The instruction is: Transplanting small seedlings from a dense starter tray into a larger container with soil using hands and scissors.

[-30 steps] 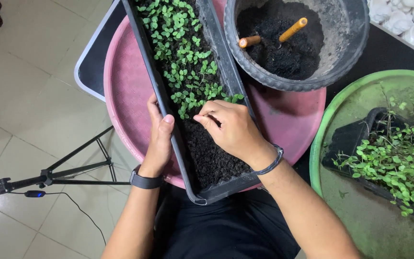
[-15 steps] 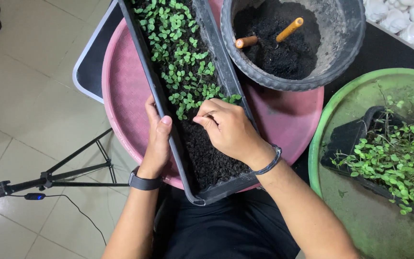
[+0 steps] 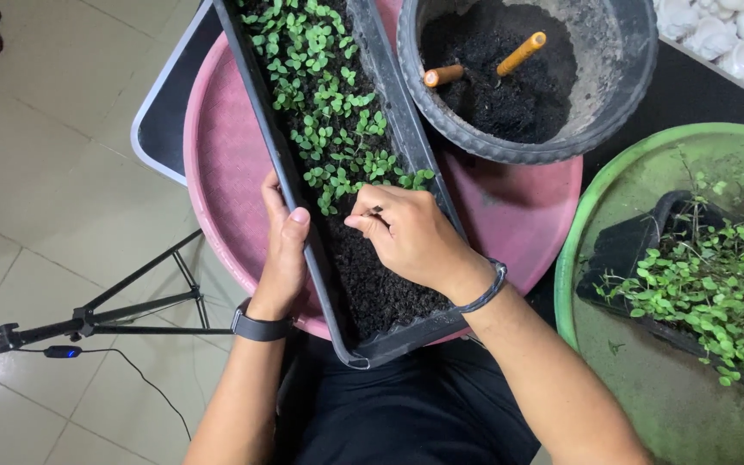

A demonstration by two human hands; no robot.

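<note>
Planter [image 3: 303, 224]: long black trough across pink tray [image 3: 217, 172], over the lap | left hand [image 3: 284, 250]: fingers wrapped on its left wall, steadying it | right hand [image 3: 411, 237]: fingers pinched shut at soil [image 3: 381, 284] beside last seedlings [image 3: 329, 112]; contents too small to tell.

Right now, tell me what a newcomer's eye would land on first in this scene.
First, the long black plastic planter trough of small green seedlings and dark soil lying across the round pink tray. The left hand grips its left wall, while the right hand pinches at the soil beside the nearest seedlings. At upper right, two orange-handled tools stick out of a round grey pot of soil.
</note>
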